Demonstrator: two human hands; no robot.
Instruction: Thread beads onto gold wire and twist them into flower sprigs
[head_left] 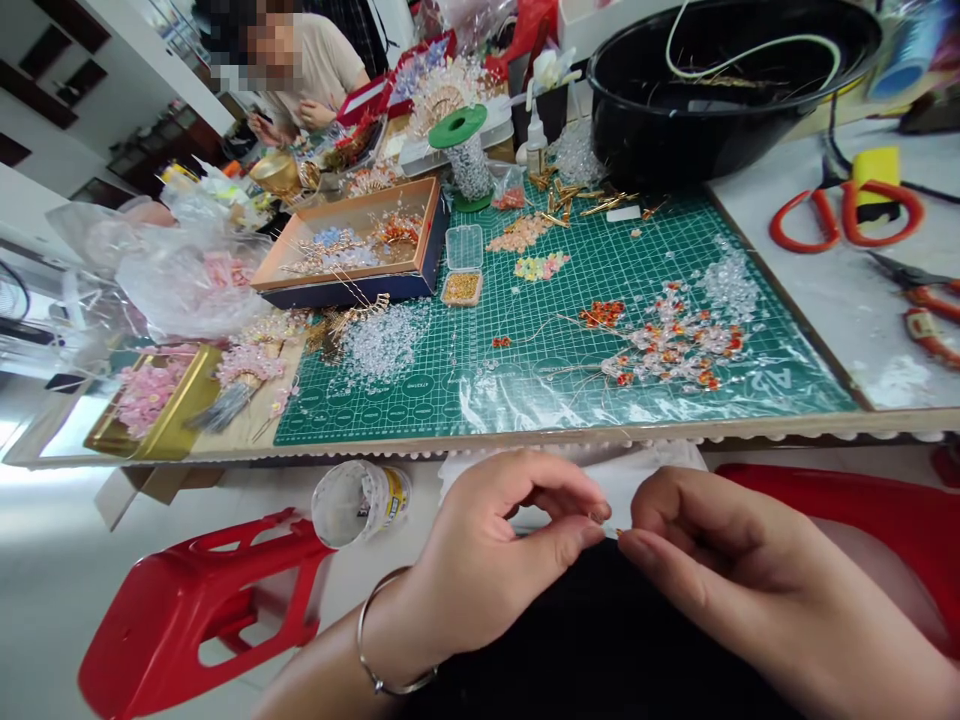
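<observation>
My left hand [495, 560] and my right hand [720, 560] meet over my lap, below the table's front edge. Both are closed in a pinch, thumb against forefinger, on a tiny clear bead or thin wire [611, 528] between the fingertips; it is too small to name. A thin bangle [375, 640] circles my left wrist. On the green cutting mat [525, 380] ahead lies a beaded piece of clear and orange-red beads on wire [667, 345], with a heap of clear beads [379, 345] to its left.
A brown tray of beaded ornaments [352, 245], a small box of gold beads [462, 288], a green spool [461, 150], a black bowl [720, 90] and red scissors [844, 215] stand on the table. A red stool [195, 610] is at lower left. Another person [300, 70] sits at the far end.
</observation>
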